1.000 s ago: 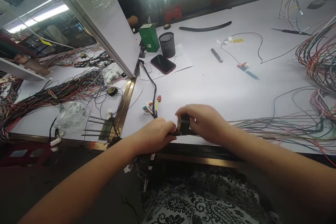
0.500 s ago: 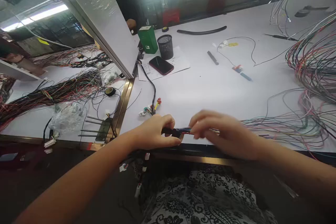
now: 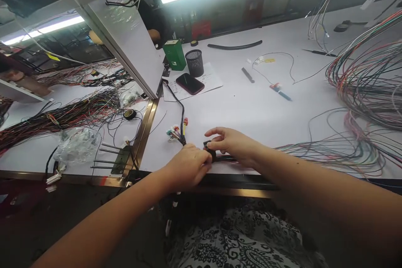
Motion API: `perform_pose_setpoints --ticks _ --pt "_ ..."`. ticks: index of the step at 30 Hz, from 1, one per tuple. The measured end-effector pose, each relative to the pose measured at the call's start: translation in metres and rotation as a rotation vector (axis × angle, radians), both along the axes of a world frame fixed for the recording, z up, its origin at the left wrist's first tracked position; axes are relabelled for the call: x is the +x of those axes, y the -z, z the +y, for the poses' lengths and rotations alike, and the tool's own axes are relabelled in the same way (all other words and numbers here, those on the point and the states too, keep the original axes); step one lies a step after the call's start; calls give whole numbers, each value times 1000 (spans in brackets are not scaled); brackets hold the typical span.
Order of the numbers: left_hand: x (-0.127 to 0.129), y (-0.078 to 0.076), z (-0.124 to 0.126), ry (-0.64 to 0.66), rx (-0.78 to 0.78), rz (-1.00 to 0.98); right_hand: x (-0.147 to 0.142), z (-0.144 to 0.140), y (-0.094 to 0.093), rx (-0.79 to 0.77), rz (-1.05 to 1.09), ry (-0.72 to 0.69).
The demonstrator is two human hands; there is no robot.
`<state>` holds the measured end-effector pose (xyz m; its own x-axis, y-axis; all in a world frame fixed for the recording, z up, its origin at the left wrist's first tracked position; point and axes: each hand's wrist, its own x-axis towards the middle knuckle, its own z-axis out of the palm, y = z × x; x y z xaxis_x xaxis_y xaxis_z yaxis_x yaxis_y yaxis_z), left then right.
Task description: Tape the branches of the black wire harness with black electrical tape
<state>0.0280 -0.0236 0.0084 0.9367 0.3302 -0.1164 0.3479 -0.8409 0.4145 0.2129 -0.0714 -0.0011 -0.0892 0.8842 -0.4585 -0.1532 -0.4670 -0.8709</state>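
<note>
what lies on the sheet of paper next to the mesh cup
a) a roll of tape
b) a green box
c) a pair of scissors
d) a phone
d: a dark phone lies flat on the paper, just in front of the mesh cup.

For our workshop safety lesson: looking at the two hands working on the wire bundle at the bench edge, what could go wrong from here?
1. The left hand and right hand grip the black-taped wire bundle right at the white table's front edge; it could slip off.
2. Loose multicoloured wires trail from the bundle and might snag or tangle.
3. The small coloured connectors beside the left hand could get knocked or strained.
</note>
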Motion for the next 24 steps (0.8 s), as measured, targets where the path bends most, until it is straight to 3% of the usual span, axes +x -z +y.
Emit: perform_pose_setpoints --ticks 3,7,9,13,18,21,24 --pt "2 1 16 -124 -72 21 -1 -16 -9 205 68 172" --pt "10 -3 40 -210 -212 12 -18 -52 1 480 -301 158" --pt "15 -8 45 -204 -358 5 -31 -63 18 451 -327 148" --pt "27 -22 44 -263 -616 102 -43 -56 36 279 100 242" --pt "37 -30 38 -227 -507 123 -26 -34 17 249 232 46" --pt "40 -24 38 -266 -369 75 -19 -26 14 210 138 88" --pt "42 -15 39 -305 -260 55 -19 -23 20 239 -107 124"
